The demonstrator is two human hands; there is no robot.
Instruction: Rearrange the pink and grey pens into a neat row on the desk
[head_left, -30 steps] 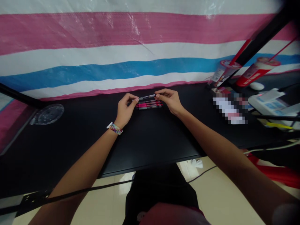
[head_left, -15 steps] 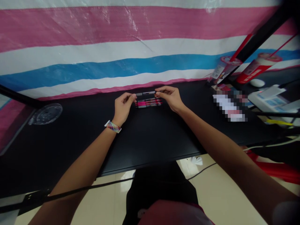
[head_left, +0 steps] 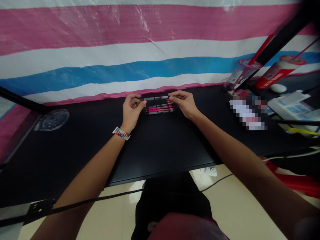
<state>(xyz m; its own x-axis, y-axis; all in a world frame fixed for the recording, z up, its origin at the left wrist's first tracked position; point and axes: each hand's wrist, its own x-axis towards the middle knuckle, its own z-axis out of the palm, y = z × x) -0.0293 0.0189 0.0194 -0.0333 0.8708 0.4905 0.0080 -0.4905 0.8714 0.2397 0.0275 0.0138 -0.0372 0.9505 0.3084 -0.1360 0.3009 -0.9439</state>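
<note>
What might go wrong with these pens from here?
The gray pen spans from the left hand to the right hand, with fingers only at its ends, so it might slip or twist. The row of pens lies just nearer the person on the black table; a bump might scatter it.

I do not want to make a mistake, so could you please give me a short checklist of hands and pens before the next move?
1. Left hand holds one end of the grey pen: ok.
2. Right hand holds its other end: ok.
3. Other pens lie side by side on the black table: ok.
4. Grey pen raised off the table: cannot tell.
5. Red cup apart from both hands: ok.
</note>
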